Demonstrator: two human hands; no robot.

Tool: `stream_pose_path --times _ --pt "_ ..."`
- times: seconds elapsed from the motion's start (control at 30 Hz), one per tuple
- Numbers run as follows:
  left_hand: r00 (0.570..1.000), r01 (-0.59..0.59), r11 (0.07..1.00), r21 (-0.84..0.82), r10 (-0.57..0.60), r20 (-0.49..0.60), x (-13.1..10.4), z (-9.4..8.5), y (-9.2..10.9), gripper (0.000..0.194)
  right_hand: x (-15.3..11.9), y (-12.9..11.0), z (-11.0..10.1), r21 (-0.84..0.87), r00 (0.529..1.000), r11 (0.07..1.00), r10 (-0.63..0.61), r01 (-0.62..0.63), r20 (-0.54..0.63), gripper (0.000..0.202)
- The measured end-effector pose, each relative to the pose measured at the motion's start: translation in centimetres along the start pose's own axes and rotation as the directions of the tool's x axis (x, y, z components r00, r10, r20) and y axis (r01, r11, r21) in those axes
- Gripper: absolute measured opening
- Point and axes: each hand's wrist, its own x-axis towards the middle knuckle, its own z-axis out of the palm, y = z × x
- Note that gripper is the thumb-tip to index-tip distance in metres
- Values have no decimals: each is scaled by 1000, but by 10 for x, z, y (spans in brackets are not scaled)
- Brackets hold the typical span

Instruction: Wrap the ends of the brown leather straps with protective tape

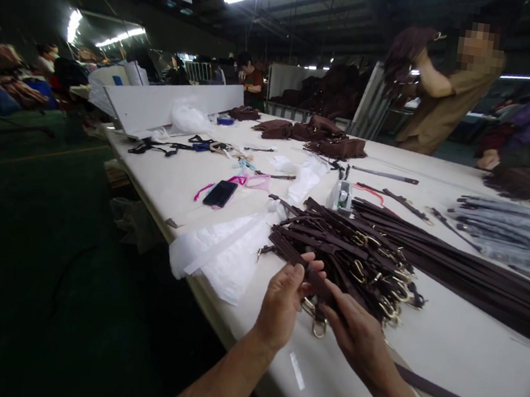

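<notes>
A dark brown strap (319,286) runs between my two hands, just over the near edge of the white table. My left hand (283,300) is closed on it, with the thumb on top and the fingertips curled round the far side. My right hand (351,324) grips the same strap nearer to me, its fingers stretched along it. Gold-coloured buckle hardware (319,327) hangs below the strap between the hands. Right behind lies a heaped pile of brown straps (338,237) with gold clasps. My right palm and part of the strap are hidden.
Long brown straps (460,276) stretch to the right. White plastic sheeting (225,255) and a phone (220,193) lie leftward. Plastic-wrapped straps (515,228) sit at right, brown bags (319,134) at the back. A co-worker (455,87) lifts brown goods across the table.
</notes>
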Motion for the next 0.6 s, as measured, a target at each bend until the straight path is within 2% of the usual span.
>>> stream_pose_path --times 0.17,0.3,0.43,0.53,0.6 --pt "998 -6 989 151 -3 61 2 -15 6 27 0 -5 -2 -37 1000 999 -17 16 -26 50" --pt "994 -110 950 293 103 37 5 -27 4 26 2 -14 -5 -7 993 994 -107 107 -51 54" --pt "987 -158 966 207 154 36 9 -32 0 32 2 -21 -8 30 982 982 -187 187 -16 53" --pt "987 -162 975 152 163 4 11 -30 0 31 0 -23 -10 -47 978 977 -210 210 6 52" --pt "986 -161 972 174 166 -11 10 -28 1 32 -2 -23 -11 -100 978 973 -209 210 24 51"
